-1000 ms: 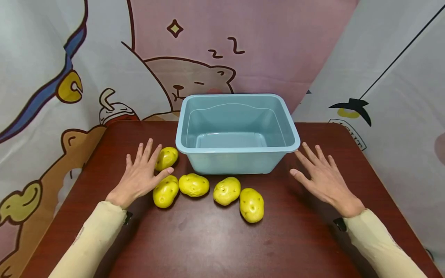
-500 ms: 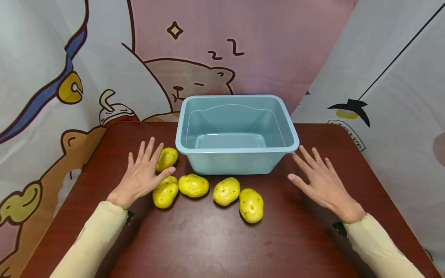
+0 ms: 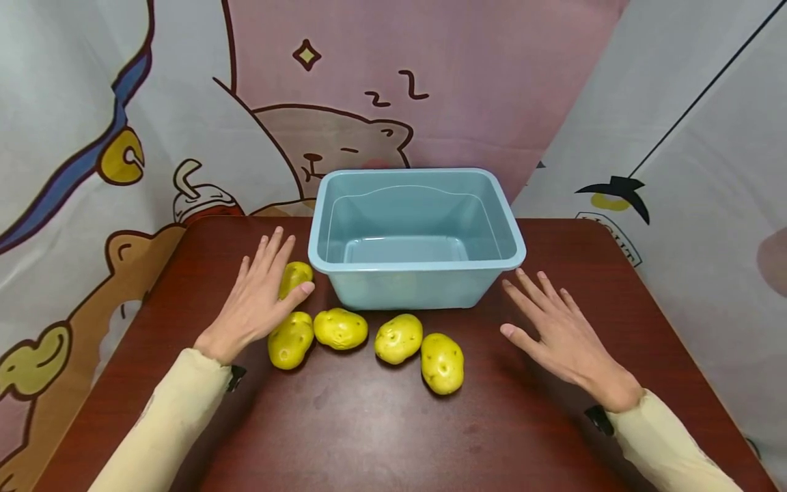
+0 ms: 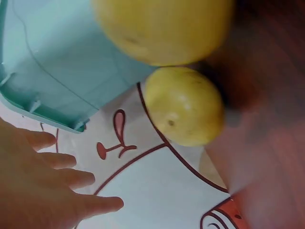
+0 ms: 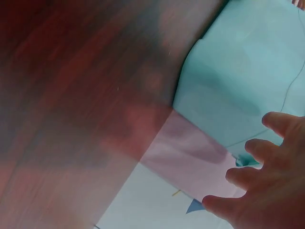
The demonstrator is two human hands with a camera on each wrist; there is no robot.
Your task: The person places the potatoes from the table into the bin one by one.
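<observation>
My left hand hovers with spread, straight fingers over the left side of the table, partly covering the rear yellow potato. Just below its thumb lies another potato. In the left wrist view the fingers hold nothing, and a potato shows beyond them. My right hand, also spread and holding nothing, is off the front right corner of the light blue plastic basin. The right wrist view shows its fingers overlapping the basin's side. Nothing lies inside the basin.
More potatoes lie in a loose row before the basin: one at left, one in the middle and one nearer me. The dark red-brown table backs onto a cartoon-printed cloth.
The left hand has shifted forward and slightly right, over the rear potato. My right hand has drifted left and a little towards me. Potatoes and basin stay put.
</observation>
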